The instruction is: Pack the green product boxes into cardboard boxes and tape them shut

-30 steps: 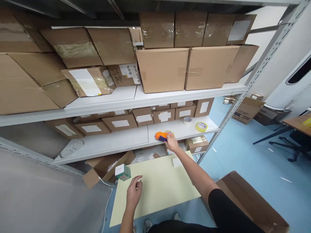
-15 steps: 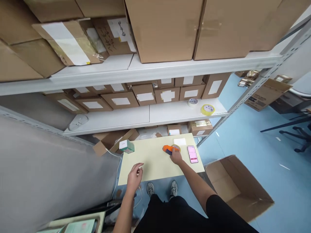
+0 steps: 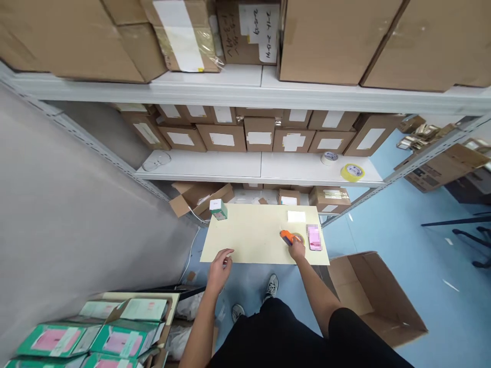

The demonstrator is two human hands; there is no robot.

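Observation:
My right hand (image 3: 296, 249) is closed around an orange tape dispenser (image 3: 286, 234) with a roll of tape on it, low over the right part of the pale yellow table (image 3: 253, 235). A pink-screened phone (image 3: 314, 238) lies just right of that hand, and a white slip of paper (image 3: 296, 216) is behind it. Near the table's front left edge, my left hand (image 3: 220, 268) is empty, its fingers bent and the thumb apart. A small green-and-white box (image 3: 218, 210) stands at the table's back left corner.
Shelves (image 3: 226, 164) with cardboard boxes rise behind the table, with tape rolls (image 3: 352, 173) on the middle board. A large open carton (image 3: 356, 286) sits on the floor to the right. Green boxes (image 3: 118, 340) fill a tray at lower left.
The view has swung left, bringing the green boxes in. My right hand has drawn the tape dispenser nearer the table's front edge. One foot has moved back. My left hand stays empty.

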